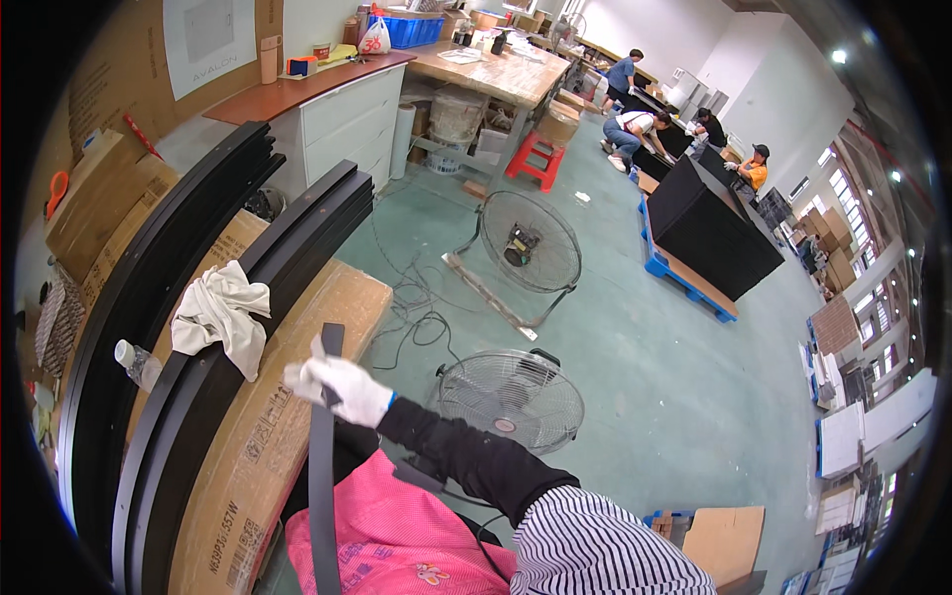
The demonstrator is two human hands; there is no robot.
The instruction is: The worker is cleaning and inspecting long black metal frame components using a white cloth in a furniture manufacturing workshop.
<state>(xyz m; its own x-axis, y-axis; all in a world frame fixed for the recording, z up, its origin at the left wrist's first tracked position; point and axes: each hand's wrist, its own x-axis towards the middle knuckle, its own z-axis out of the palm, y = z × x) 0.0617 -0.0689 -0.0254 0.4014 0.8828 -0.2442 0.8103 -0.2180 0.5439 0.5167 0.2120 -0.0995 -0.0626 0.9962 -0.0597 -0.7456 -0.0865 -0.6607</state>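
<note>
My right hand [342, 389], in a white glove, reaches across from the lower right with its fingers closed around a long flat dark-grey strip [322, 476]. The strip stands nearly upright in the picture, in front of my pink apron [397, 531], and its lower end runs toward the bottom edge. My left hand does not show. Just left of the glove, a long cardboard box [233, 451] lies beside stacked black bars [307, 213]. A crumpled white cloth [223, 312] is draped over those bars. More black bars [109, 367] are stacked further left, with a clear bottle [139, 365] between the stacks.
Two floor fans [511, 397] [526, 243] stand ahead, with loose cables [421, 322] on the green floor. A red stool [535, 161] is by a workbench [476, 69]. Several people work around black cabinets [709, 223] on a blue pallet [684, 268].
</note>
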